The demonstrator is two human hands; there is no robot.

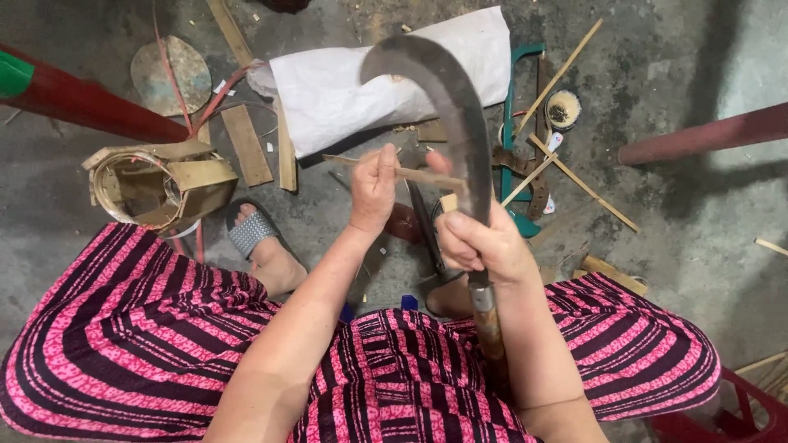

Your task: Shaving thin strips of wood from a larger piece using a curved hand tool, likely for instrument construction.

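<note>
A long curved dark metal sickle blade with a wooden handle [460, 123] is gripped at the base of its blade by the right hand [480, 242], whose fingers are closed tightly around it, so that the blade arches up and over in front of the white cloth sack [328, 90] lying on the grey concrete floor [706, 205]. A thin pale bamboo strip [410, 173] is pinched between thumb and fingers of the left hand [373, 189], just below the sack, and is laid across the blade's edge. Left of the sack a coiled bundle of bamboo strips [160, 184] is seen, and to its right a green-framed tool [513, 131] and loose bamboo sticks [574, 176] are scattered.
</note>
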